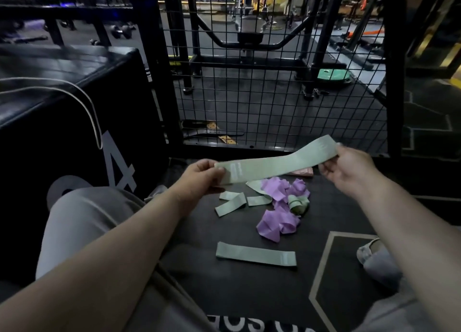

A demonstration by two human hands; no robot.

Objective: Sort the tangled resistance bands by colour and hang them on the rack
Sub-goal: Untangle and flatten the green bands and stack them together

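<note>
**Green band stretched between two hands**

Pinching one end of a pale green band point(274, 161) with the left hand point(202, 176), thumb on top and fingers curled beneath. Gripping the other end with the right hand point(346, 168), fingers curled round the strip, this end held higher than the left. Held flat and nearly straight in the air, clear of the floor.

Just below it, on the dark floor mat point(224, 289), a tangled heap point(282, 204) of purple and green bands, with a few short green loops point(230, 204) lying at its left edge. Peeking out behind the held band, near the right hand, a bit of pink band point(303, 172). Nearer the body and apart from the heap, a second green band point(255, 254) laid flat.

To the left, a grey-trousered knee point(82, 219) and a black box point(74, 112) marked with a large 4. Beyond, a black wire mesh panel point(274, 87). At lower right, a pale shoe point(369, 254).
</note>
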